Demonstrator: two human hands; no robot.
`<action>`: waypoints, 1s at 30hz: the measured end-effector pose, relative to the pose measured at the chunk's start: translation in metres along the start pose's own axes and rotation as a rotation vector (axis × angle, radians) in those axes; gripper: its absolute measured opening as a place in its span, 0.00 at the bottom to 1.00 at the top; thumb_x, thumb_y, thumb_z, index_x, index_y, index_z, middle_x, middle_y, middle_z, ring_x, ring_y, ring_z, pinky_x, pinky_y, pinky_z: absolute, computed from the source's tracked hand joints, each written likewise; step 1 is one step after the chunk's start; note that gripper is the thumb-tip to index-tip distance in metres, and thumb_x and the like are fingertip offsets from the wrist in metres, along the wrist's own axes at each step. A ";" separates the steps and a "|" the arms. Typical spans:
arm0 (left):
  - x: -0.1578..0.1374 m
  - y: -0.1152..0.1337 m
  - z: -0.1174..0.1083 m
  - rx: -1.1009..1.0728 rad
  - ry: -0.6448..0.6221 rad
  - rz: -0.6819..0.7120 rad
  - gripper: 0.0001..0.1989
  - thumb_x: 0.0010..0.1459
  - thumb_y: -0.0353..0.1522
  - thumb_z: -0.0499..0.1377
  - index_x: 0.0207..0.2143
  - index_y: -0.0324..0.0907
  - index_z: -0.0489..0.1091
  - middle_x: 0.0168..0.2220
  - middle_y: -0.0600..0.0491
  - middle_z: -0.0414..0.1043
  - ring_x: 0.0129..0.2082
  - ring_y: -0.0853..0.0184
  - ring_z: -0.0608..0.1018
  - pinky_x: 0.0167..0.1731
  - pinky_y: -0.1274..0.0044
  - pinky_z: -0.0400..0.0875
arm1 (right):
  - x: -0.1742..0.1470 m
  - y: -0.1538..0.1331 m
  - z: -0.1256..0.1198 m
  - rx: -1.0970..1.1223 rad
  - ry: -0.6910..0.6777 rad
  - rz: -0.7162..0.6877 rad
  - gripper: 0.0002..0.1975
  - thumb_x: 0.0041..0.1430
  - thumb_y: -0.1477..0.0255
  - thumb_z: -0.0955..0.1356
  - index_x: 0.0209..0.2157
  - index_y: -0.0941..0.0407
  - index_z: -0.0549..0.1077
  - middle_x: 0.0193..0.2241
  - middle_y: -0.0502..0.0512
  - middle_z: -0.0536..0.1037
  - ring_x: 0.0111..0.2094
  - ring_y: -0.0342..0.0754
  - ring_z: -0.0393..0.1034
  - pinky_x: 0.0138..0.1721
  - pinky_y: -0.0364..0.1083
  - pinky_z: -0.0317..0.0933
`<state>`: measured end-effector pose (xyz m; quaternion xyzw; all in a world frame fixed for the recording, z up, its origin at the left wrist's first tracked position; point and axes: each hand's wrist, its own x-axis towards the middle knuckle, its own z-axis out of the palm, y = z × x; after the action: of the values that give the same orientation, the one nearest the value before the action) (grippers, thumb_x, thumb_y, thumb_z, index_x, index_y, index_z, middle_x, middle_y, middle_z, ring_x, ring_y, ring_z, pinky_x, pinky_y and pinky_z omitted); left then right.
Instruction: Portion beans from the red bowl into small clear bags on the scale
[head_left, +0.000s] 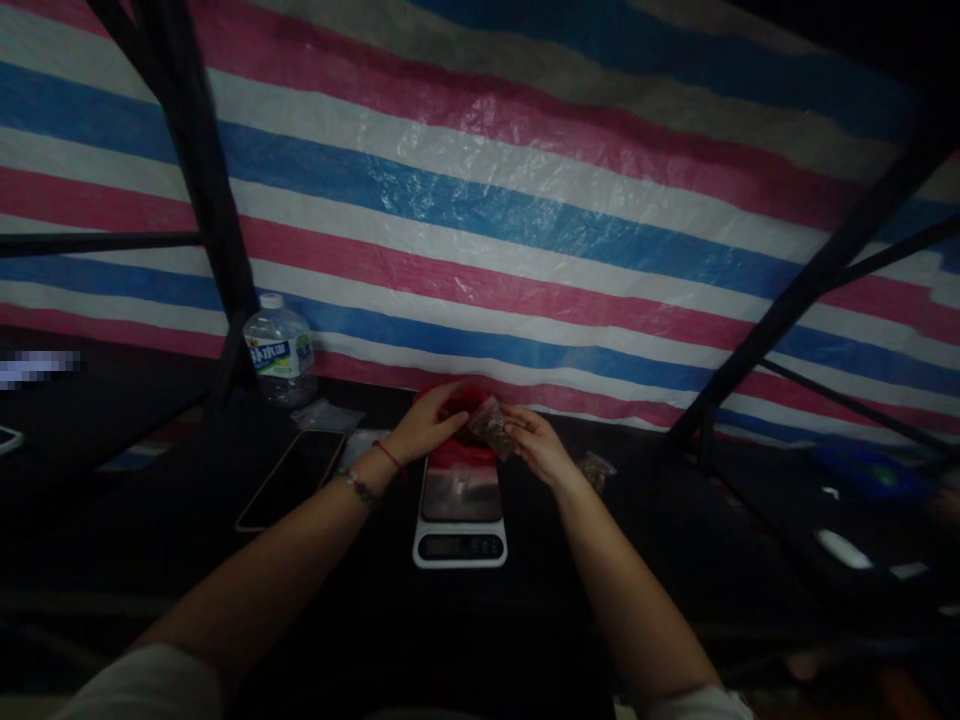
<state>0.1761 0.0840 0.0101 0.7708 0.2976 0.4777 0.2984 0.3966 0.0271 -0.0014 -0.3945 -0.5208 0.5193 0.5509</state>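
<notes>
A white kitchen scale [460,545] with a shiny top plate lies in front of me on the black table. At its back end is a red plastic bag [454,458], its opening dark inside. My left hand [429,425] is curved over the opening's left side, with thumb and fingers at its edge; the fingertips are partly hidden. Between the fingers of my right hand [538,442] is a small clear plastic bag [492,428] with brownish bits inside, held just above the red bag. A similar filled small bag [596,470] lies behind my right wrist.
Left of the scale lie a phone [292,480] and flat clear plastic bags [328,416]. A large clear bottle [279,350] stands at the back left, beside a dark metal post [214,190]. Striped sheeting [480,230] closes off the back. A white object [844,549] lies far right.
</notes>
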 end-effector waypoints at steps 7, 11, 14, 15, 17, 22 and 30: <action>0.022 -0.037 0.020 -0.239 0.141 -0.293 0.13 0.45 0.39 0.63 0.30 0.39 0.75 0.31 0.50 0.77 0.32 0.64 0.76 0.35 0.76 0.69 | 0.047 0.023 0.024 -0.397 0.380 -0.340 0.15 0.52 0.65 0.68 0.42 0.53 0.74 0.42 0.56 0.76 0.46 0.52 0.68 0.51 0.53 0.61; 0.011 -0.049 0.023 -0.294 0.265 -0.373 0.15 0.45 0.42 0.64 0.29 0.39 0.74 0.26 0.52 0.75 0.27 0.67 0.75 0.28 0.78 0.66 | 0.033 0.030 0.032 -0.649 0.373 -0.552 0.10 0.57 0.71 0.64 0.37 0.52 0.76 0.39 0.56 0.76 0.46 0.52 0.67 0.52 0.52 0.59; 0.002 -0.050 0.029 -0.399 0.244 -0.396 0.17 0.42 0.41 0.66 0.31 0.38 0.74 0.28 0.51 0.76 0.28 0.67 0.76 0.29 0.78 0.68 | 0.025 0.038 0.038 -0.678 0.195 -0.507 0.10 0.56 0.72 0.64 0.36 0.50 0.78 0.36 0.55 0.76 0.41 0.50 0.70 0.48 0.50 0.62; -0.001 -0.049 0.032 -0.456 0.222 -0.405 0.17 0.42 0.40 0.67 0.33 0.38 0.75 0.30 0.50 0.77 0.29 0.67 0.76 0.31 0.77 0.69 | 0.024 0.041 0.039 -0.683 0.164 -0.479 0.10 0.56 0.71 0.65 0.36 0.50 0.78 0.36 0.55 0.76 0.40 0.50 0.70 0.47 0.50 0.63; -0.007 -0.047 0.038 -0.570 0.185 -0.428 0.18 0.42 0.39 0.67 0.35 0.38 0.75 0.34 0.49 0.77 0.32 0.65 0.77 0.35 0.74 0.71 | 0.024 0.047 0.040 -0.703 0.133 -0.421 0.10 0.56 0.70 0.66 0.39 0.50 0.78 0.37 0.55 0.76 0.40 0.50 0.70 0.46 0.50 0.63; -0.015 -0.048 0.047 -0.588 0.199 -0.439 0.17 0.41 0.37 0.67 0.35 0.38 0.75 0.36 0.48 0.77 0.35 0.64 0.78 0.39 0.72 0.73 | 0.027 0.056 0.036 -0.728 0.140 -0.371 0.13 0.54 0.69 0.68 0.42 0.51 0.77 0.42 0.56 0.76 0.44 0.51 0.69 0.50 0.51 0.62; -0.015 -0.063 0.051 -0.572 0.143 -0.353 0.18 0.41 0.35 0.68 0.35 0.38 0.71 0.32 0.52 0.76 0.32 0.68 0.77 0.35 0.76 0.71 | 0.029 0.063 0.033 -0.805 0.131 -0.420 0.14 0.50 0.72 0.70 0.41 0.53 0.78 0.41 0.56 0.77 0.44 0.50 0.71 0.49 0.50 0.64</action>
<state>0.2060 0.1046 -0.0637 0.5572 0.3004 0.5356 0.5590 0.3520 0.0617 -0.0531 -0.4949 -0.7138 0.1265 0.4790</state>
